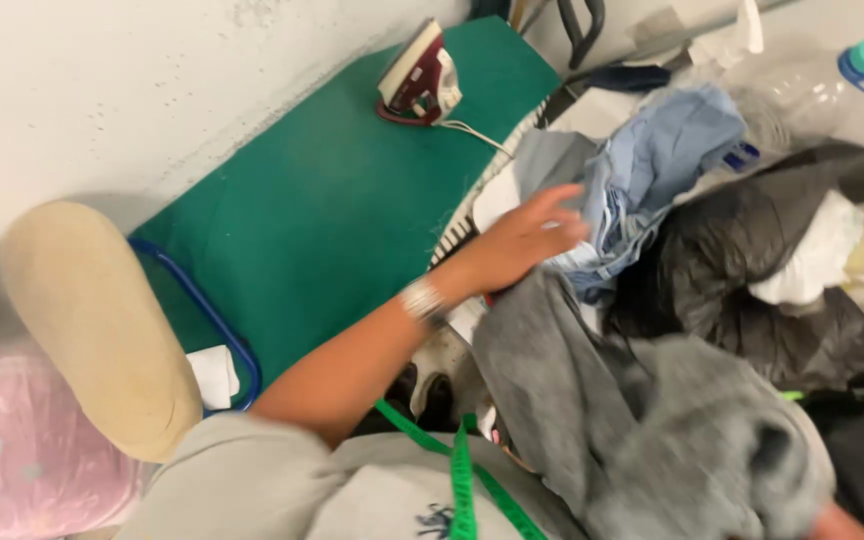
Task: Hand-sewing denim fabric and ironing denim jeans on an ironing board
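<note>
The left hand (pixel 527 240) reaches over a grey garment (pixel 592 400) toward a blue shirt (pixel 652 160) in the laundry pile. An iron (pixel 420 80) stands on the green ironing board (pixel 322 210).

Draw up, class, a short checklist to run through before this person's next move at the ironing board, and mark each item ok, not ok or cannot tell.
1. Iron stands on its heel, off the cloth: ok.
2. Green board has bare room: ok.
3. Left hand reaches the blue garment: ok.
4. Grey garment lies flat: not ok, bunched.
5. Right hand: cannot tell, hidden.
6. Iron switched on: cannot tell.
</note>
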